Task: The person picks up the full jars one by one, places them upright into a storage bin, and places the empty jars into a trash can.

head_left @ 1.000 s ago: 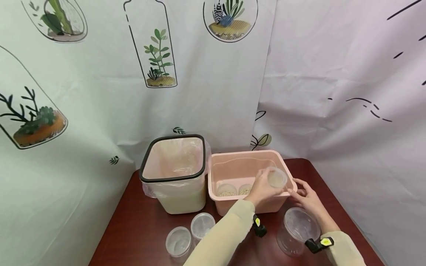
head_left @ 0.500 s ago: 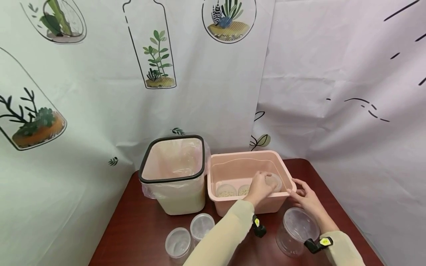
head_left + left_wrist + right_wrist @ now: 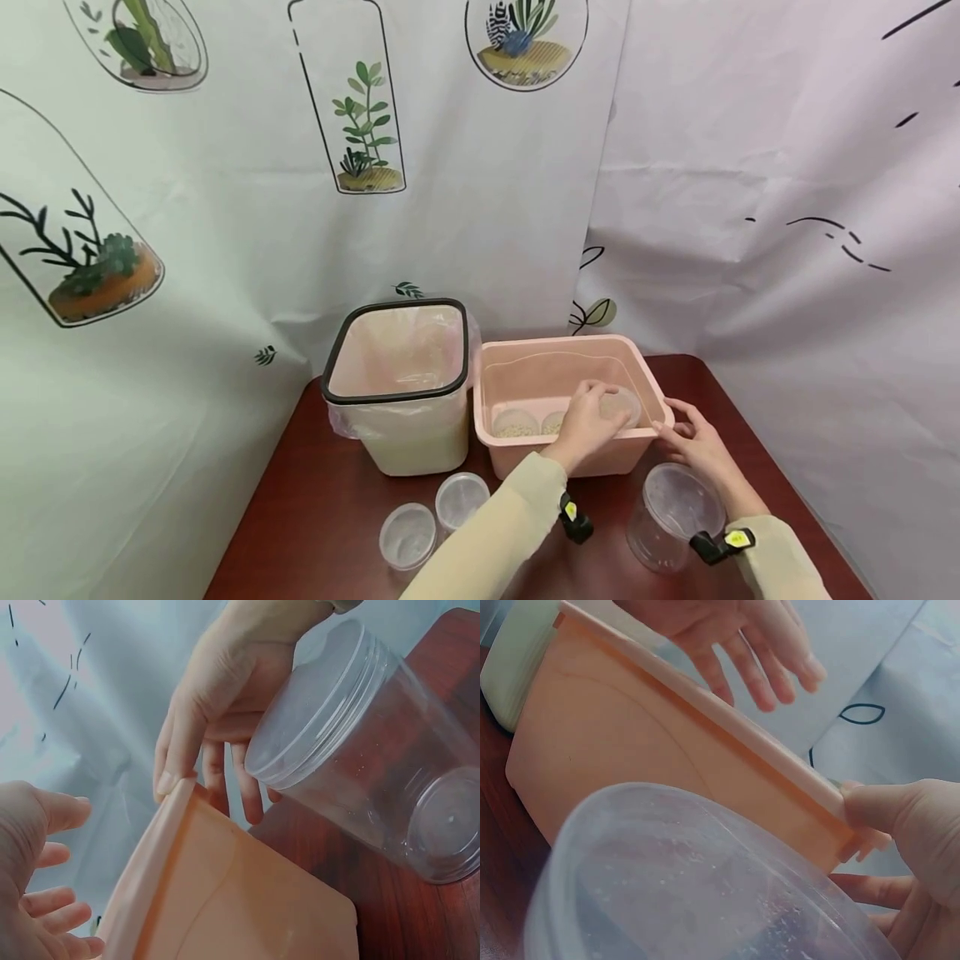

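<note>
My left hand [image 3: 588,421] is in the mouth of a pink plastic basin [image 3: 551,371], beside a round translucent tub [image 3: 628,404]. Both wrist views show the left fingers spread and slightly bent, with nothing between them. Two more tubs sit in the basin along its near wall; the left one [image 3: 515,425] shows small pale beans or pellets inside. My right hand [image 3: 697,446] holds the basin's right near corner, thumb over the rim and fingers outside the wall. Beneath the right forearm stands a large clear lidded jar [image 3: 375,765].
Left of the basin stands a cream bin [image 3: 412,442] with a black rim and a plastic liner. Two small clear round tubs, one [image 3: 408,537] nearer and one [image 3: 461,500] farther, are by my left sleeve. A printed curtain [image 3: 487,208] hangs behind the dark red table [image 3: 300,517].
My left hand has lowered the round tub into the right side of the basin, and its fingers have come off it. The right hand keeps its hold on the rim.
</note>
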A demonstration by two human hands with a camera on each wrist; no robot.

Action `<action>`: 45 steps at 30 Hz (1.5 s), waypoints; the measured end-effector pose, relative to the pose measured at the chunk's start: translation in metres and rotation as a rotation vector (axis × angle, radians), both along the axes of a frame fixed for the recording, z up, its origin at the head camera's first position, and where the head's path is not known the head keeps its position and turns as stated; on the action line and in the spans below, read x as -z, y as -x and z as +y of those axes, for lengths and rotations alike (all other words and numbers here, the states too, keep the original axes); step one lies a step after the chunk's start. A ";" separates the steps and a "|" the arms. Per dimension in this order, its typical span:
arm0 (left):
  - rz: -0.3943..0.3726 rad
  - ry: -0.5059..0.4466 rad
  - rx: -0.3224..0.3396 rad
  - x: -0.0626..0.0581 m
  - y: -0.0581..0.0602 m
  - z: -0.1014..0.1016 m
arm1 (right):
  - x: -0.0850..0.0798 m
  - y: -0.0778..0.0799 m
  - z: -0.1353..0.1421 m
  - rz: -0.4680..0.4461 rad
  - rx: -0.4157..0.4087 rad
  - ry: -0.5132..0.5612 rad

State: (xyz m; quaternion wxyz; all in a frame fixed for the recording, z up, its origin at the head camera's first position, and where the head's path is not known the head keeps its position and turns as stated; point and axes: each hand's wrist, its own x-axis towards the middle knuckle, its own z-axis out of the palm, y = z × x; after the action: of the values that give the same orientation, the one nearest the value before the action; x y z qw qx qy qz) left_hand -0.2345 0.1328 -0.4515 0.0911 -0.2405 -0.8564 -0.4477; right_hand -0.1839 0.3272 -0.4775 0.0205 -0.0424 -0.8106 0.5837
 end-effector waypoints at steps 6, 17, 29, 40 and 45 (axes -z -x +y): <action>0.003 0.024 0.022 -0.008 -0.009 -0.005 | 0.001 0.000 0.007 0.018 -0.006 -0.098; 0.114 0.041 0.017 -0.010 -0.020 -0.021 | -0.001 -0.007 0.001 0.099 0.004 -0.352; 0.228 0.016 0.032 -0.023 -0.027 -0.042 | -0.017 -0.029 0.000 0.223 0.022 -0.461; 0.428 0.071 -0.001 -0.028 -0.033 -0.064 | -0.022 -0.053 -0.011 0.370 0.084 -0.521; 0.501 0.062 -0.027 -0.031 -0.034 -0.081 | -0.018 -0.066 -0.016 0.484 0.114 -0.523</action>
State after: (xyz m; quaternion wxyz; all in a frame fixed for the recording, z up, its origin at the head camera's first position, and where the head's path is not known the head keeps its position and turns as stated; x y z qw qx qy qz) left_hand -0.2004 0.0522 -0.4208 0.2991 -0.3349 -0.8236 -0.3466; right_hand -0.1177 0.3110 -0.4594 0.2544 0.0588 -0.9006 0.3476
